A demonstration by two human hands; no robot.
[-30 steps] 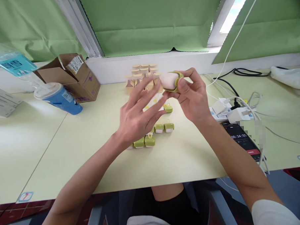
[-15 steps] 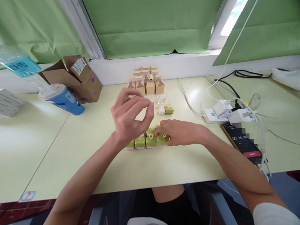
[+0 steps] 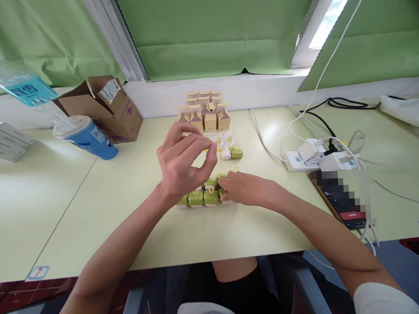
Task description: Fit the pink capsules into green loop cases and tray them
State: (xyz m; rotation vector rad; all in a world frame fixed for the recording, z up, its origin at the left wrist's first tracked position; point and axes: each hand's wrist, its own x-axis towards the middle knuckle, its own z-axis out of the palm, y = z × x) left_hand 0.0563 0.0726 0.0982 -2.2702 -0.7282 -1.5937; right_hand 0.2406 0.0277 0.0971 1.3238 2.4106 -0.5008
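Small green-topped cases with white bottoms and pale loops stand in two rows on the table; a front-row case (image 3: pixel 211 198) shows plainly. My right hand (image 3: pixel 247 187) has its fingers closed around the green case (image 3: pixel 225 196) at the right end of that row, mostly covering it. Above the rows' left part my left hand (image 3: pixel 184 162) hovers, thumb and fingertips pinched together; anything between them is too small to make out. Beyond the hands lie a white piece (image 3: pixel 226 154) and a green lid (image 3: pixel 236 152), beside clear plastic pieces (image 3: pixel 228 138).
Several small open cardboard boxes (image 3: pixel 210 122) stand by the wall. To the left are a blue cup (image 3: pixel 99 139), a tilted bottle (image 3: pixel 33 93) and a brown carton (image 3: pixel 126 119). A power strip (image 3: pixel 296 161) with cables and a phone (image 3: pixel 336 200) lie on the right.
The right hand has set the green case down into the end of the front row, its fingers now further over it. My left hand has barely moved.
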